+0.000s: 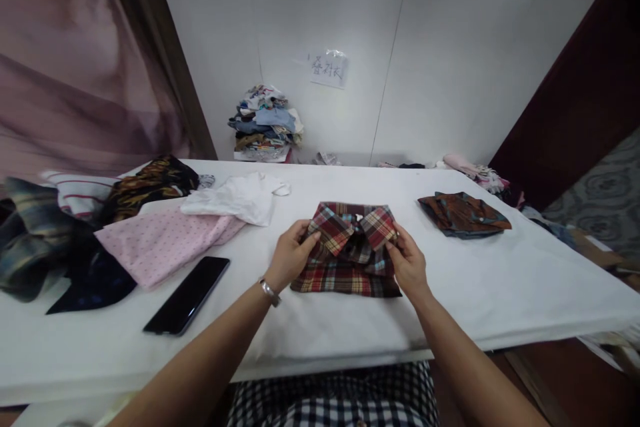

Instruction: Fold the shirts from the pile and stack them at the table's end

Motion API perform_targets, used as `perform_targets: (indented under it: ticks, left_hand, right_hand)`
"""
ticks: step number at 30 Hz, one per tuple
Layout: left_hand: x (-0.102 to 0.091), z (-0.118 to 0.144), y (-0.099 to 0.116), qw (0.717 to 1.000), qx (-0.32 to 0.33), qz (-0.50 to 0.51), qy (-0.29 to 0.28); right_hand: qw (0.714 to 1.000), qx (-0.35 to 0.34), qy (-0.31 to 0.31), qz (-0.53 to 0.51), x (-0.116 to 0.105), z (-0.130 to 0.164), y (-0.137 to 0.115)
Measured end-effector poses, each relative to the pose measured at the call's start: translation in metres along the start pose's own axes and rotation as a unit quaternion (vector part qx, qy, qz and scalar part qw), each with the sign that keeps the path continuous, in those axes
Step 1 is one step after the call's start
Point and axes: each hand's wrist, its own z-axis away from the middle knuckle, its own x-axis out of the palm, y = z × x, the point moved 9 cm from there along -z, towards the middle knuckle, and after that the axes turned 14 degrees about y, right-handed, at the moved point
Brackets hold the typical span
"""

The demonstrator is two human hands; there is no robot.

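Note:
A red, brown and yellow plaid shirt (345,278) lies folded into a compact rectangle in front of me, its collar at the far side. My left hand (293,255) pinches the left edge of the shirt near the left collar point, thumb on top. On the other side my right hand (409,262) grips the right edge by the right collar point. The two collar wings are spread apart, with a small pale label between them. A silver bracelet (270,292) circles my left wrist.
To the right sits a folded brown-orange shirt (465,212). At left are a black phone (187,295), a pink dotted garment (165,240), a white garment (237,197) and a heap of dark clothes (35,240). A clothes stack (267,124) stands against the wall.

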Motion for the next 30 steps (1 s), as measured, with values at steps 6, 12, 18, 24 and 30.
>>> perform_targets:
  ticks: [6, 12, 18, 24, 30]
  left_hand:
    - [0.015, -0.018, -0.076, 0.976, -0.189, -0.11, 0.001]
    - [0.012, 0.004, -0.099, 0.973, -0.225, -0.052, -0.016]
    - [0.015, 0.015, -0.084, 0.983, -0.174, -0.057, -0.031]
    - [0.006, 0.028, -0.059, 0.98, -0.184, -0.055, -0.051]
    - [-0.002, 0.044, -0.072, 0.977, -0.195, -0.085, -0.009]
  right_hand:
    - [0.983, 0.096, -0.053, 0.151, 0.02, -0.019, 0.058]
    - [0.972, 0.15, -0.039, 0.179, -0.004, 0.005, 0.072]
    - [0.977, 0.063, -0.053, 0.195, -0.012, 0.021, 0.065]
    - [0.984, 0.081, -0.04, 0.155, -0.026, 0.022, 0.059]
    - [0.96, 0.013, -0.09, 0.264, -0.021, 0.034, 0.064]
